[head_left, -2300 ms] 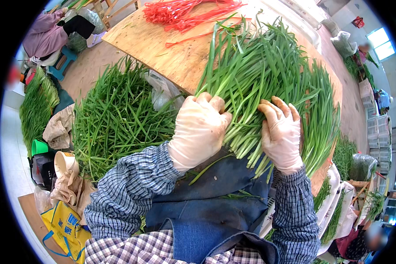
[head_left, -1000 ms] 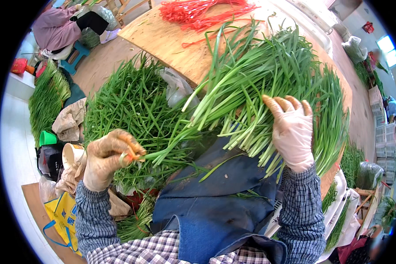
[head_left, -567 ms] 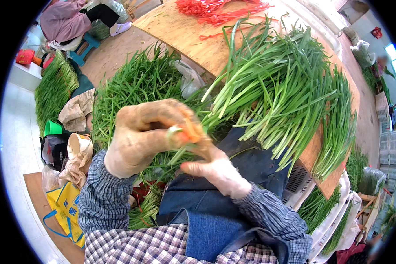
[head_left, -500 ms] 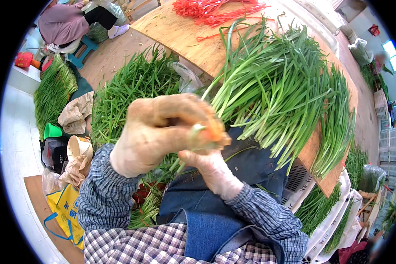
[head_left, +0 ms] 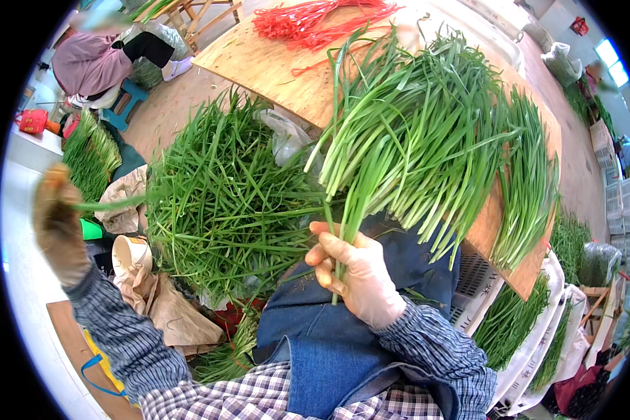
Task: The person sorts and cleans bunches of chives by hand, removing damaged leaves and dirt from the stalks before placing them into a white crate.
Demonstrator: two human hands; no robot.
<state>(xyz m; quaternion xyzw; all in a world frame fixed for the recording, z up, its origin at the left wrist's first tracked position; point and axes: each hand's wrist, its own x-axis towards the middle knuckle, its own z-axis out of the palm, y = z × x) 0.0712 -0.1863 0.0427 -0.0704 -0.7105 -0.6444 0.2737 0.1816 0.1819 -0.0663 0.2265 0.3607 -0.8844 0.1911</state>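
Off to the far left, my left hand [head_left: 59, 217] is smeared by motion, with a green chive leaf [head_left: 112, 204] trailing from its closed fingers toward the right. In front of my lap, my right hand [head_left: 360, 276] pinches a few chive stalks [head_left: 350, 224] near their pale lower ends. Their tops run up against a large bunch of long green chives [head_left: 427, 133] lying on the wooden board [head_left: 280, 52]. A narrower bundle of chives [head_left: 528, 178] lies at the board's right side. Between my hands a big heap of loose chives [head_left: 224, 203] sits below the board.
Red ties [head_left: 308, 21] lie on the board's far end. White crates [head_left: 532, 336] with greens stand at right. A pale bucket [head_left: 129, 253] and brown sacking [head_left: 171, 311] are at left. A seated person [head_left: 94, 63] works at the far left beside a blue stool [head_left: 126, 105].
My hands were together before my chest; now they are apart. The left has swung far left with a leaf, and the right now grips the stalks beside the board.
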